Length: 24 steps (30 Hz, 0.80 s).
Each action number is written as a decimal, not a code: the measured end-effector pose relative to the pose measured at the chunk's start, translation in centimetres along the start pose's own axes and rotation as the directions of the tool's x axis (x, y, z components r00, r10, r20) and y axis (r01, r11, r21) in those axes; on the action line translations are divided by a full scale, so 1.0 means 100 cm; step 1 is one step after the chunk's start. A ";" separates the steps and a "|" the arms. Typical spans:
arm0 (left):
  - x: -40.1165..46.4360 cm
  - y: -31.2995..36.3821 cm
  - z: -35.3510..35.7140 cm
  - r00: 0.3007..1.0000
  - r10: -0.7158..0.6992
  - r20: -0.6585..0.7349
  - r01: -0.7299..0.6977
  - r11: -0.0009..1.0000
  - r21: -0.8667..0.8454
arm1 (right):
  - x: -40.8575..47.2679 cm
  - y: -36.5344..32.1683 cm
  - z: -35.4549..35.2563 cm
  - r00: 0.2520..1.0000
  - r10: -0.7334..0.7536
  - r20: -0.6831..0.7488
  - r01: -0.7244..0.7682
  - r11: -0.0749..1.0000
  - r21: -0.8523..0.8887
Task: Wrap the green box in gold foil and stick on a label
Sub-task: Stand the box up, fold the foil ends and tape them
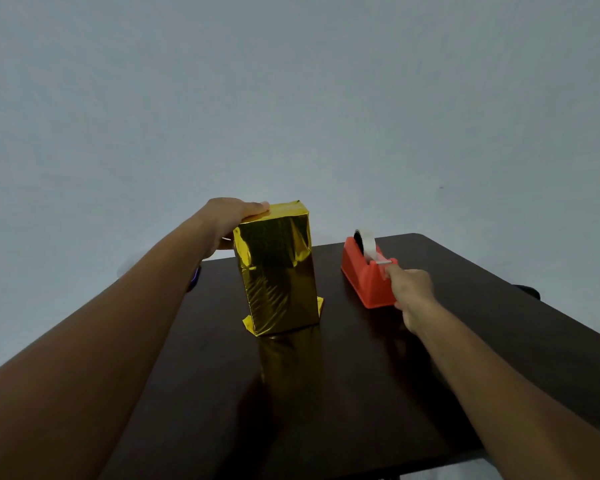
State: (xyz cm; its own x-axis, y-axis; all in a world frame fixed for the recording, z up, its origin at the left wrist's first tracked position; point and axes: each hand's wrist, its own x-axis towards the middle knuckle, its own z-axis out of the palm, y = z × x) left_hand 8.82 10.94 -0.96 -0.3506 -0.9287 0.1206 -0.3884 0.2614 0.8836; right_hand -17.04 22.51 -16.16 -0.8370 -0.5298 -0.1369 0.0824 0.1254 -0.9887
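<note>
A box (278, 271) fully covered in gold foil stands upright near the middle of a dark wooden desk (361, 393), its shiny faces creased and small foil flaps sticking out at its bottom corners (none of the green underneath shows). The person's left hand (232, 220) grips the box at its top left edge, the thumb lying flat across the top face and the rest of the hand wrapped down the far left side. To the right of the box, standing apart from it, sits an orange-red tape dispenser (366, 271) carrying a roll of pale tape (367, 242). The person's right hand (411, 289) reaches to the near end of the dispenser, its fingertips drawn together at the cutter, pinching the free end of the tape. Both bare forearms stretch in from the lower corners of the view. A small dark object (529, 291) shows at the desk's right edge, too indistinct to identify. A plain grey-blue wall (291, 98) fills the background behind the desk.
</note>
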 end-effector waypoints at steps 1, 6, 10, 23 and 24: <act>0.001 -0.001 0.000 1.000 -0.001 -0.001 0.001 1.000 0.001 | 0.002 0.005 0.003 0.999 -0.030 -0.020 0.030 0.999 -0.014; 0.003 -0.001 -0.001 1.000 -0.004 -0.006 0.004 1.000 0.003 | 0.006 0.019 0.011 0.983 -0.153 -0.106 0.143 0.985 -0.095; 0.002 0.000 -0.003 1.000 -0.018 0.008 0.018 0.999 0.027 | -0.001 0.027 0.007 0.974 -0.190 -0.126 0.166 0.970 -0.175; -0.015 0.025 -0.030 0.982 -0.044 0.184 -0.002 0.970 0.243 | -0.100 -0.132 0.030 0.584 -0.714 0.386 0.731 0.670 0.134; -0.016 0.026 -0.028 0.982 -0.042 0.186 -0.004 0.970 0.241 | -0.106 -0.145 0.031 0.523 -0.680 0.513 0.739 0.662 0.124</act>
State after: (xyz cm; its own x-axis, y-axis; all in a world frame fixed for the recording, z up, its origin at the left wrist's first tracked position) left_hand 10.81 12.35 2.41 -0.4865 -0.8737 -0.0034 -0.5812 0.3208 0.7479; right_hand -7.68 23.73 -0.56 -0.2161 -0.7931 0.5695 -0.4973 -0.4125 -0.7632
